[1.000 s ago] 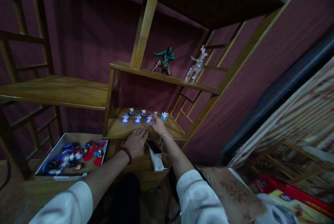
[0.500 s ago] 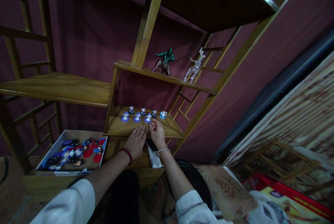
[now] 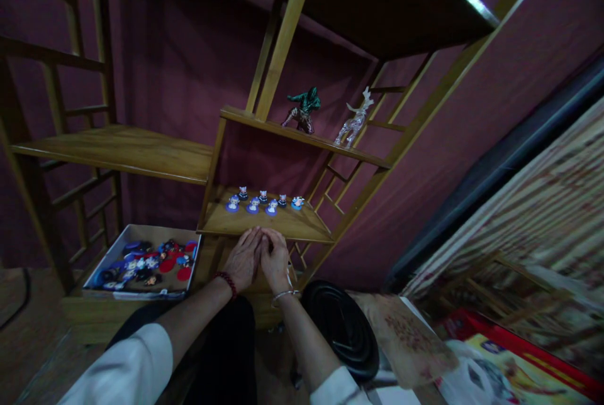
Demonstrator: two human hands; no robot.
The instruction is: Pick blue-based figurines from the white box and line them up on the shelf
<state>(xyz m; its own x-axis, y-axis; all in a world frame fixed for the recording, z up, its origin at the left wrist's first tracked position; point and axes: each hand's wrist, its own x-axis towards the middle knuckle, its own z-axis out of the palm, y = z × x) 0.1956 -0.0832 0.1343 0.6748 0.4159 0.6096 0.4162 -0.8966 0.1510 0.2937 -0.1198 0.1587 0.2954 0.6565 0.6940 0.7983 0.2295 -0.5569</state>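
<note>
One box [image 3: 134,295] holds jumbled toys [image 3: 136,265], overlapping. Shelf [image 3: 224,221] bears seven figurines [image 3: 253,205]. Left hand [image 3: 244,260] lies flat, released; right hand [image 3: 274,261] curls, grasp cannot be told.

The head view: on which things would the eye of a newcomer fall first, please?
Probably on the seven small figures, bright in two rows on the low shelf, with the left hand and right hand together in front. Above them, a clear deer and a crouching green figure stand out on the next shelf. At the left, an open box holds a colourful heap of toys.
</note>
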